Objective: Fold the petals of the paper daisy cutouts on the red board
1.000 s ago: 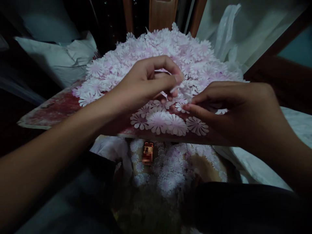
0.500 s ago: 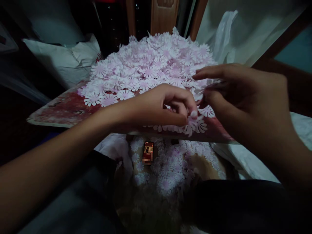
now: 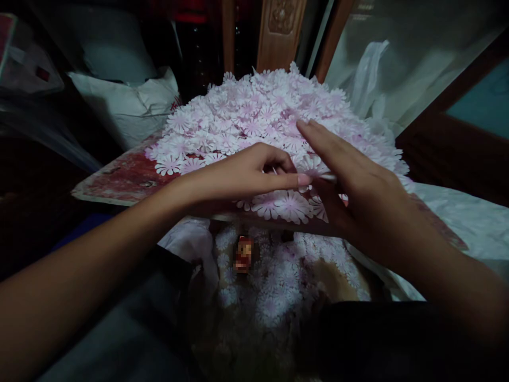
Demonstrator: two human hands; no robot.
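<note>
A big heap of pale pink paper flowers (image 3: 254, 114) lies on a red-stained board (image 3: 119, 178). My left hand (image 3: 246, 178) rests at the heap's near edge, fingers curled, thumb and forefinger pinched on a thin white flower piece. My right hand (image 3: 358, 191) lies just right of it with its fingers stretched out flat over the flowers, fingertips toward the heap's middle; its thumb side meets the same piece by my left thumb. Several single flowers (image 3: 290, 204) sit on the board's front edge below both hands.
More pink flowers (image 3: 278, 286) lie scattered on my lap below the board, beside a small red object (image 3: 244, 253). White bags (image 3: 127, 106) sit at the back left, a white plastic bag (image 3: 369, 69) at the back right, carved wooden furniture (image 3: 278, 32) behind.
My left hand has moved slightly up and left along the board's edge. My right hand has come down and stretched its fingers flat over the heap. The view has shifted downward.
</note>
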